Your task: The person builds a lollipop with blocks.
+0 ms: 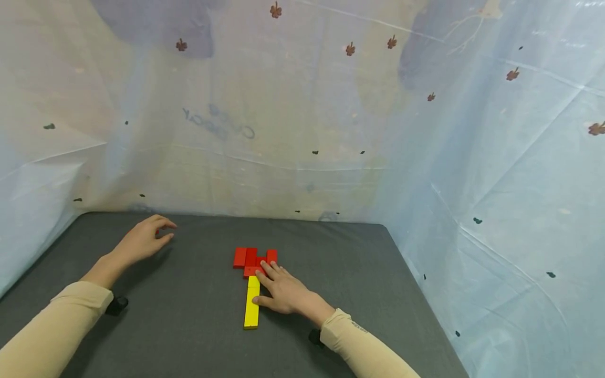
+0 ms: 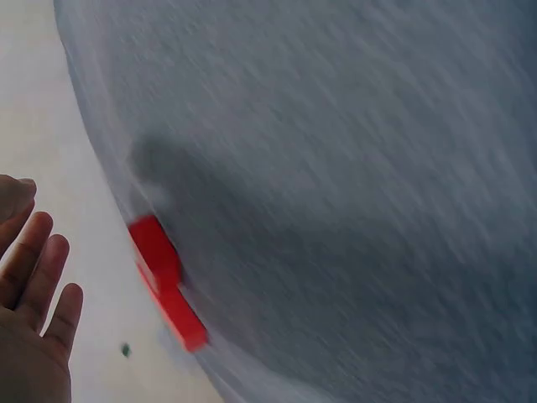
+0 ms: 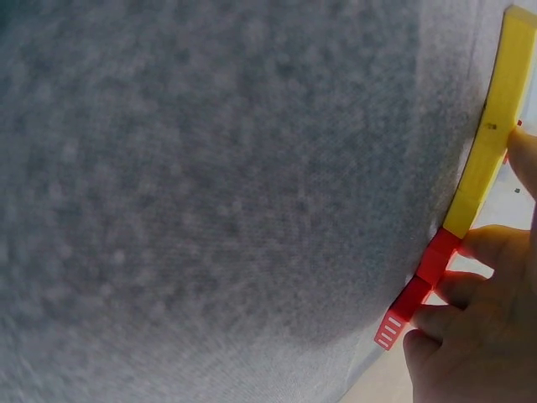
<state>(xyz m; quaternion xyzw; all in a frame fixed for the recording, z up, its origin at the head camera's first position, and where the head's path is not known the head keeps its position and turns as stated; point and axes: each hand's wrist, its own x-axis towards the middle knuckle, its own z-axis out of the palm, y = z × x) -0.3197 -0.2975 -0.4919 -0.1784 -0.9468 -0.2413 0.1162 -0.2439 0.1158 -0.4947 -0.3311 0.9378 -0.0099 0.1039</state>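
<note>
Flat red blocks [image 1: 240,257] lie together on the dark grey table, forming a small uneven group. A yellow strip [image 1: 251,315], with a seam near its far end, runs from that group toward the near edge. My right hand [image 1: 285,291] rests spread beside them; its fingertips touch the red pieces and its thumb touches the yellow strip's side. In the right wrist view, slots show on the end red piece [image 3: 389,329]. My left hand [image 1: 142,241] hovers at the far left, holding nothing. Past its fingers, other red blocks [image 2: 156,250] lie on the table, mostly hidden in the head view.
The grey table [image 1: 189,325] has rounded far corners. Pale plastic sheeting [image 1: 264,189] with printed leaves hangs behind it, and more sheeting [image 1: 520,210] hangs along the right side. A black wrist strap [image 1: 116,305] shows under the left sleeve.
</note>
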